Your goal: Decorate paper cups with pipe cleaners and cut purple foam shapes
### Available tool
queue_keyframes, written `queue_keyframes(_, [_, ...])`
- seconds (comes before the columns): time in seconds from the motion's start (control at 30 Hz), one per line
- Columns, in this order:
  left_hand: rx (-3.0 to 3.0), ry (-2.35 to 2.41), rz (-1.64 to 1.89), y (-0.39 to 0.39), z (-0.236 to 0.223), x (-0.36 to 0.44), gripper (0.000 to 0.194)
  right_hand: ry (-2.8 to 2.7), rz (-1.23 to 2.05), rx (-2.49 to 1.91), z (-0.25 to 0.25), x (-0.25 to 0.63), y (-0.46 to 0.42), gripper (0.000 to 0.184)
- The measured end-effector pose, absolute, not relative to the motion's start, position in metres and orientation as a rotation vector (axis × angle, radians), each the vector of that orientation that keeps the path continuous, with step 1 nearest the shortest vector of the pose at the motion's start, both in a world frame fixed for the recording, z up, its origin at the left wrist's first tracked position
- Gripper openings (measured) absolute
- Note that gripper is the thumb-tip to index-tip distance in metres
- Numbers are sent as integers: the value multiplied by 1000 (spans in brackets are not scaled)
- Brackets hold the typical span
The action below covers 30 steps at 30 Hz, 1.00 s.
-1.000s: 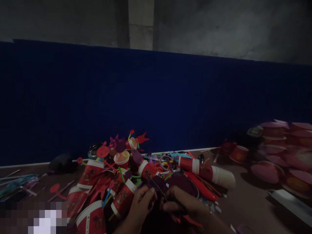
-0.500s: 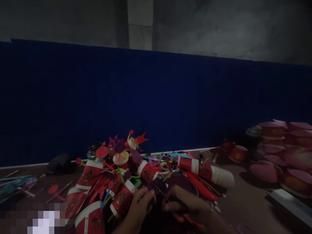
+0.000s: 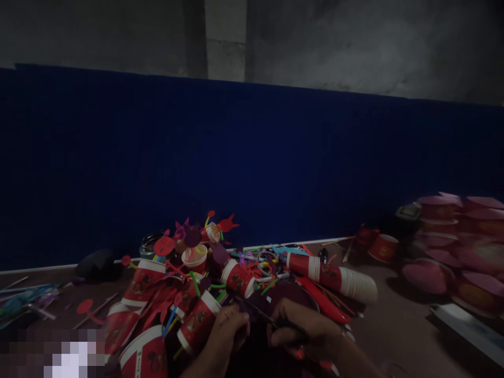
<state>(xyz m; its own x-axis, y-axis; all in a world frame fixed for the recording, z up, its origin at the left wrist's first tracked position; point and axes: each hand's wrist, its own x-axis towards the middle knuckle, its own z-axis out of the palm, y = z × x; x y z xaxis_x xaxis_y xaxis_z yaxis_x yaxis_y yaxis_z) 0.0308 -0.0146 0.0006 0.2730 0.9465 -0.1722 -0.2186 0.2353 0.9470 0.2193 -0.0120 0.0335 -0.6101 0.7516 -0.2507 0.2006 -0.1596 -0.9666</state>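
Observation:
My right hand [image 3: 301, 328] is closed around a pair of scissors [image 3: 263, 312], whose blades point up and left toward my other hand. Between thumb and fingers, my left hand [image 3: 227, 332] pinches a small dark purple piece of paper [image 3: 249, 306], partly hidden by the fingers and the scissors. A larger dark purple sheet [image 3: 294, 294] lies just beyond my right hand. Close to my left hand, a red paper cup [image 3: 199, 321] with a white rim rests tilted. Another red cup [image 3: 238, 277] lies on its side beyond the blades.
Several red cups with paper shapes and coloured straws are heaped at left. A row of stacked cups [image 3: 346, 282] lies at right beside a shiny red packet [image 3: 325, 302]. More cups with pink tops [image 3: 437, 228] are piled far right. A blue panel [image 3: 252, 163] stands behind.
My right hand has turned slightly, and the scissors have shifted a little. My left hand stays at nearly the same spot, its fingers a bit more curled.

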Motion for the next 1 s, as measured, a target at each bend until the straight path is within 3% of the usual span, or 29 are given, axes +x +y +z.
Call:
queue_keyframes(0.2, [1058,946,947,-10,-5,32,28,-1660,1773,-1136,36,216,-16,34])
queue_keyframes(0.33, [1224,891,853,-9,-6,32,25,-1453,1398,-1231,32,210,-12,31])
queue_keyframes(0.5, [1554,812,716,-19,-3,35,15,-1490,1194,-1281,16,203,4,34])
queue_keyframes(0.6, [1720,855,673,-23,-6,35,18,-1598,1002,-1355,6,201,5,44])
queue_keyframes(0.73, [1871,931,596,-25,-14,36,22,-1748,772,-1401,0,197,-2,40])
queue_keyframes(1.0, [1920,1035,714,-22,-15,36,30,-1529,1081,-1251,8,198,8,26])
